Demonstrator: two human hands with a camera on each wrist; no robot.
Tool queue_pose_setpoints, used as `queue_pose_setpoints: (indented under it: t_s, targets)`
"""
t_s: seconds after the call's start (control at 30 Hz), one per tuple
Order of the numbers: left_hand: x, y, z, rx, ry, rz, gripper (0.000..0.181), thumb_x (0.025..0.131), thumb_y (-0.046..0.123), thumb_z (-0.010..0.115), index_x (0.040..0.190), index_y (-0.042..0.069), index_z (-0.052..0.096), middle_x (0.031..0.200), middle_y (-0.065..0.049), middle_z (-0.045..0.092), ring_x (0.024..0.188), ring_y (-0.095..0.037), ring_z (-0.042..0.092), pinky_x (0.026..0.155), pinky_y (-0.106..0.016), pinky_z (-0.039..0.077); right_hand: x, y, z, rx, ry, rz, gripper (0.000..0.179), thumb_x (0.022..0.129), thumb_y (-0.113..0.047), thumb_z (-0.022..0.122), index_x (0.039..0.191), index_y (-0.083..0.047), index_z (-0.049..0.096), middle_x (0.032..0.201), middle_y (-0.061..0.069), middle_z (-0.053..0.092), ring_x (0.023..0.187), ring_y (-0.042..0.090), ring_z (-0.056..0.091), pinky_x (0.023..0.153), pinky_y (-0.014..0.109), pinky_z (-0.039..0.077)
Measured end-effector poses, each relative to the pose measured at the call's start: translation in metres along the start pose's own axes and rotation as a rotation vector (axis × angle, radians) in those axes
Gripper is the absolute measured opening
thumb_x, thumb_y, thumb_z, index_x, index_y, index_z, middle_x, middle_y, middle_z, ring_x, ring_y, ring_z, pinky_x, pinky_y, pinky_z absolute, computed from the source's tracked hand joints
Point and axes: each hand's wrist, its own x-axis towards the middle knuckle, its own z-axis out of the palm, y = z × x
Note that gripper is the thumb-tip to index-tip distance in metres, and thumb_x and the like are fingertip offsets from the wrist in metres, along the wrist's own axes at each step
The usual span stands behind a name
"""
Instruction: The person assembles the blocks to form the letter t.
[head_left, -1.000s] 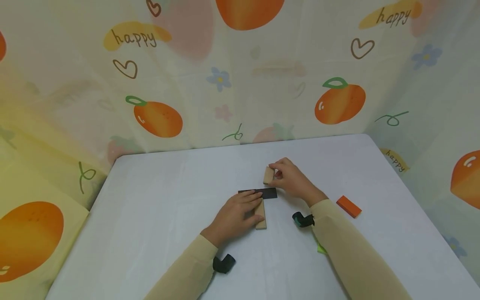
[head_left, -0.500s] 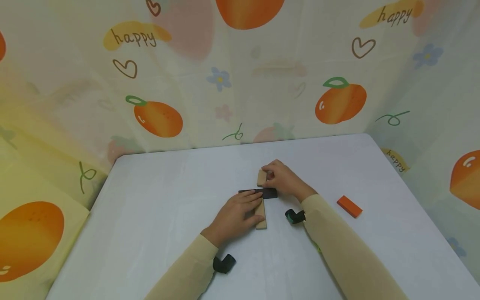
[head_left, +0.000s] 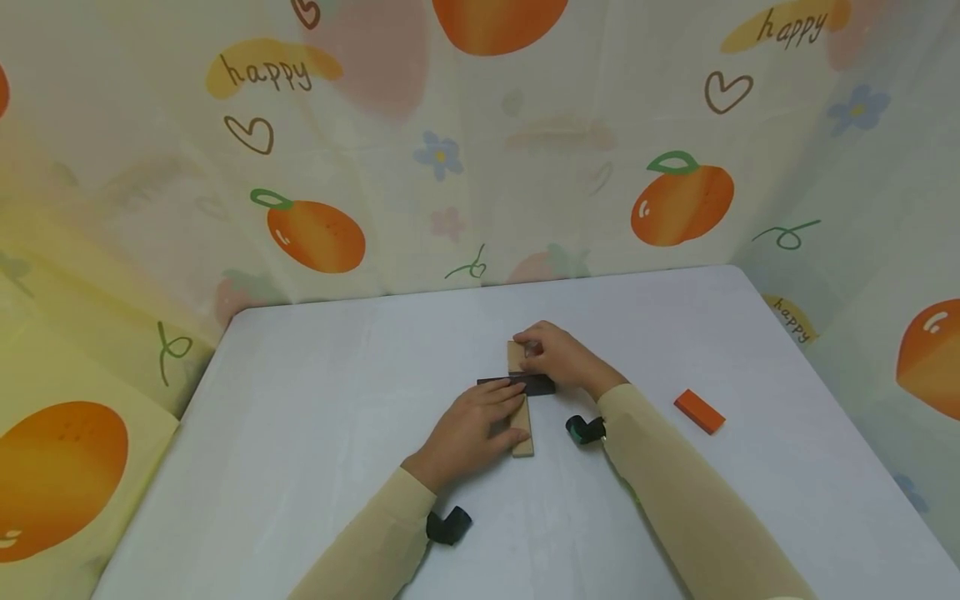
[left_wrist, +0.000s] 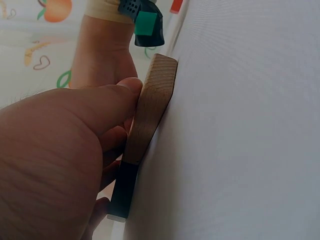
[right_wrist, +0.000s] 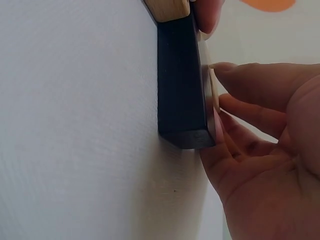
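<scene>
A black rectangular block (head_left: 540, 384) lies crosswise on the white table, with a pale wooden block (head_left: 522, 427) running from its near side in a T shape. My left hand (head_left: 467, 429) rests over both: fingertips on the black block, thumb on the near wooden block. In the left wrist view that thumb presses the flat face of the wooden block (left_wrist: 151, 107). At the far side of the black block, my right hand (head_left: 558, 354) pinches a second wooden block (head_left: 516, 357), partly covered by the fingers. The right wrist view shows the black block's (right_wrist: 180, 80) end close up.
An orange block (head_left: 700, 412) lies on the white table (head_left: 337, 417) to the right. A sliver of something green (head_left: 632, 492) shows beside my right sleeve, which hides most of it. A printed cloth (head_left: 525, 200) hangs behind the table's far edge.
My right hand has moved left and slightly nearer with the wooden block, bringing it up against the black block's far side. The left hand has stayed in place.
</scene>
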Motion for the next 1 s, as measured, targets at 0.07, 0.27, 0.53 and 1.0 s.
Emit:
queue_pose_setpoints:
  t_s: [0.07, 0.27, 0.53, 1.0]
  targets:
    - [0.0003, 0.0004, -0.0004, -0.003, 0.003, 0.003, 0.058, 0.105, 0.038, 0.077, 0.148, 0.001, 0.066, 0.157, -0.007, 0.058, 0.151, -0.026, 0.048, 0.125, -0.043, 0.036, 0.0008, 0.0, 0.0003, 0.007, -0.005, 0.001, 0.048, 0.105, -0.009, 0.074, 0.149, 0.004, 0.062, 0.14, 0.018, 0.059, 0.117, 0.028, 0.063, 0.104, 0.046, 0.052]
    - [0.0009, 0.002, -0.0018, -0.009, 0.009, 0.011, 0.058, 0.105, 0.037, 0.077, 0.147, -0.001, 0.066, 0.157, -0.009, 0.058, 0.15, -0.028, 0.049, 0.125, -0.044, 0.036, 0.0009, 0.0004, 0.0019, 0.028, -0.026, 0.011, 0.047, 0.106, -0.011, 0.073, 0.15, 0.002, 0.063, 0.144, 0.015, 0.059, 0.118, 0.026, 0.064, 0.105, 0.044, 0.052]
    - [0.0007, 0.0036, -0.002, 0.007, 0.002, 0.005, 0.058, 0.105, 0.039, 0.076, 0.148, 0.001, 0.066, 0.157, -0.007, 0.058, 0.151, -0.027, 0.048, 0.125, -0.042, 0.035, -0.0031, -0.0023, 0.0024, 0.037, -0.033, 0.008, 0.046, 0.106, -0.009, 0.072, 0.15, 0.003, 0.062, 0.144, 0.015, 0.059, 0.115, 0.025, 0.063, 0.103, 0.043, 0.052]
    - [0.0013, 0.003, -0.0018, 0.007, 0.01, 0.016, 0.058, 0.104, 0.038, 0.077, 0.146, 0.0, 0.067, 0.156, -0.008, 0.059, 0.15, -0.028, 0.049, 0.125, -0.042, 0.036, -0.0022, 0.0014, 0.0021, 0.035, -0.051, 0.011, 0.049, 0.107, -0.011, 0.072, 0.154, -0.002, 0.061, 0.145, 0.015, 0.056, 0.114, 0.024, 0.064, 0.103, 0.043, 0.053]
